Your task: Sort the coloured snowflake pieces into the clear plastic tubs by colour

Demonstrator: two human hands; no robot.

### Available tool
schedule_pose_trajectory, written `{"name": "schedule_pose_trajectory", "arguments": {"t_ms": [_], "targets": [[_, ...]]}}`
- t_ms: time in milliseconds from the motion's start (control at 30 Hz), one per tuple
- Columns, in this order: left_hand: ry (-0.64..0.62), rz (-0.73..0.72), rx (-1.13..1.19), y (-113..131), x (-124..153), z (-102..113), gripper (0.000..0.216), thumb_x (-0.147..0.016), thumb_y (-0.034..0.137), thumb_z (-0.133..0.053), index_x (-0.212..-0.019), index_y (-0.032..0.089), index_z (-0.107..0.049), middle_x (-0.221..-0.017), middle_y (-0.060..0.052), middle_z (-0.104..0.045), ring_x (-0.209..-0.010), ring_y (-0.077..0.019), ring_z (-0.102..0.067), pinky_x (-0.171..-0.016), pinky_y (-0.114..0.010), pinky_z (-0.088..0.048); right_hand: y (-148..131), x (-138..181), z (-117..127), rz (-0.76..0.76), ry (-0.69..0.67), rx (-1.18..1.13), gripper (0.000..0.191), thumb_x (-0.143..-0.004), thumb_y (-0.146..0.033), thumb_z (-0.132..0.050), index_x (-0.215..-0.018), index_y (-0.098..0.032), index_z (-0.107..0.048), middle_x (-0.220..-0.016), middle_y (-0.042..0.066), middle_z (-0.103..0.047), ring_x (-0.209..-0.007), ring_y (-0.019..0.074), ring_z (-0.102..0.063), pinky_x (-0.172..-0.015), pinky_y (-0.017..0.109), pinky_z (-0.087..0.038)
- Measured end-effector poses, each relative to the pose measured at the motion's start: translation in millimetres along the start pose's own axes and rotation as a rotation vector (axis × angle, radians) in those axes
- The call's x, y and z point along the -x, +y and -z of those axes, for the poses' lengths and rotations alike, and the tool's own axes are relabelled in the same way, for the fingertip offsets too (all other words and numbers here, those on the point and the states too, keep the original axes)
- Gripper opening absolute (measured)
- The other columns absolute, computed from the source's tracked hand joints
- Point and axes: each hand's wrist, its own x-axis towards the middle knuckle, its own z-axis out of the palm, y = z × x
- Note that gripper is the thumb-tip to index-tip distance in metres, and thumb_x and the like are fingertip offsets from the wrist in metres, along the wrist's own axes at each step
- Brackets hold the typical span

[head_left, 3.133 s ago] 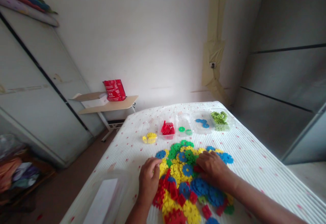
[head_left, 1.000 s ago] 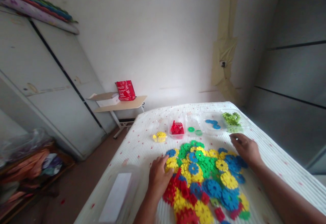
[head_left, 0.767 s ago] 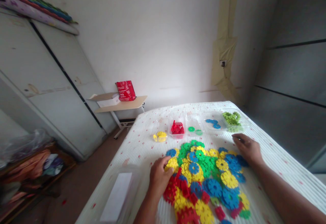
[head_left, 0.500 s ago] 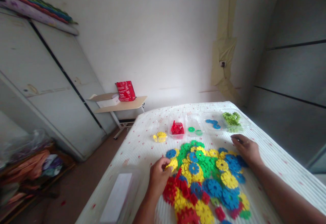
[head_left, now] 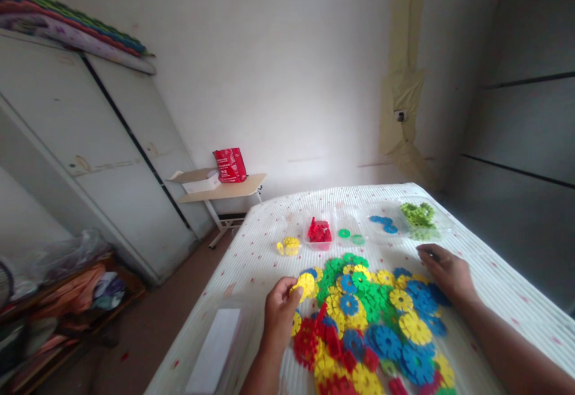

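Note:
At the left edge of a pile of plastic snowflake discs point(head_left: 348, 305), my left hand point(head_left: 279, 308) pinches a yellow notched disc point(head_left: 305, 286) between thumb and fingers. The pile mixes green, yellow, blue and red pieces, overlapping one another. My right hand point(head_left: 449, 272) hovers at the pile's right side, near the blue discs point(head_left: 422, 296). Its fingers are curled together, and what they hold, if anything, is too dark and small to make out.
Beyond the pile stand clear tubs with yellow discs point(head_left: 290, 245), red pieces point(head_left: 320, 231), green discs point(head_left: 344, 234), blue discs point(head_left: 385, 224) and light green pieces point(head_left: 417, 215). A clear container with a white strip point(head_left: 214, 350) lies at the left. Behind, a side table point(head_left: 242, 185) bears a red bag point(head_left: 230, 165).
My left hand has lifted the yellow disc slightly clear of the pile, showing more of its face. The right hand keeps about the same place over the table. The whole view has shifted a little.

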Motion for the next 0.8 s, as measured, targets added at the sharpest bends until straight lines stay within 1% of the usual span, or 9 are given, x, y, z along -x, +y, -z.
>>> {"name": "schedule_pose_trajectory", "arguments": {"t_ms": [100, 167, 300, 433, 600, 700, 800], "targets": [[0.023, -0.016, 0.009, -1, 0, 0, 0.032, -0.068, 0.043, -0.061, -0.083, 0.016, -0.058, -0.066, 0.003, -0.056, -0.06, -0.0109, -0.05, -0.056, -0.02, -0.04, 2, 0, -1, -0.008, -0.006, 0.01, 0.032, -0.069, -0.047, -0.043, -0.072, -0.023, -0.065, -0.066, 0.005, -0.07, -0.057, 0.0227, -0.064, -0.054, 0.033, -0.048], [0.034, -0.066, -0.021, -3, 0, 0, 0.027, -0.071, 0.04, -0.059, -0.083, 0.017, -0.056, -0.067, 0.004, -0.055, -0.059, -0.0103, -0.049, -0.056, -0.019, -0.04, 1, 0, -1, -0.01, -0.004, 0.028, 0.033, -0.069, -0.048, -0.043, -0.073, -0.023, -0.065, -0.068, 0.005, -0.07, -0.057, 0.023, -0.064, -0.055, 0.033, -0.048], [0.042, -0.238, -0.217, -4, 2, 0, 0.016, -0.076, 0.032, -0.054, -0.081, 0.018, -0.057, -0.071, 0.002, -0.057, -0.065, -0.0121, -0.052, -0.06, -0.021, -0.042, -1, 0, 0, 0.005, 0.003, 0.033, 0.033, -0.069, -0.048, -0.042, -0.072, -0.023, -0.065, -0.071, 0.007, -0.071, -0.06, 0.0236, -0.065, -0.058, 0.034, -0.049], [0.084, -0.412, -0.43, 4, 7, -2, 0.013, -0.079, 0.026, -0.049, -0.084, 0.019, -0.058, -0.08, -0.002, -0.062, -0.075, -0.015, -0.057, -0.067, -0.024, -0.045, -3, 0, 1, 0.02, 0.008, 0.015, 0.032, -0.069, -0.047, -0.042, -0.07, -0.024, -0.064, -0.071, 0.006, -0.071, -0.062, 0.0236, -0.066, -0.06, 0.033, -0.049], [0.168, -0.6, -0.519, 11, 10, -4, 0.013, -0.077, 0.018, -0.048, -0.082, 0.021, -0.059, -0.089, -0.006, -0.065, -0.086, -0.0174, -0.061, -0.07, -0.026, -0.048, -2, 0, 0, 0.014, 0.003, 0.018, 0.031, -0.069, -0.047, -0.042, -0.07, -0.024, -0.064, -0.07, 0.005, -0.071, -0.061, 0.0231, -0.065, -0.059, 0.033, -0.049], [0.167, -0.627, -0.54, 11, 10, -4, 0.013, -0.077, 0.016, -0.047, -0.082, 0.022, -0.059, -0.093, -0.006, -0.066, -0.09, -0.0181, -0.061, -0.073, -0.027, -0.049, 1, 0, -1, 0.023, -0.003, 0.024, 0.032, -0.07, -0.047, -0.042, -0.072, -0.024, -0.065, -0.073, 0.006, -0.072, -0.064, 0.0239, -0.066, -0.061, 0.033, -0.049], [0.148, -0.578, -0.555, 9, 10, -4, 0.012, -0.078, 0.017, -0.048, -0.082, 0.022, -0.058, -0.094, -0.006, -0.067, -0.089, -0.0177, -0.062, -0.071, -0.026, -0.049, 2, 0, -2, 0.03, -0.014, 0.036, 0.034, -0.07, -0.047, -0.042, -0.074, -0.023, -0.065, -0.075, 0.007, -0.072, -0.065, 0.0244, -0.066, -0.061, 0.034, -0.049]]}}
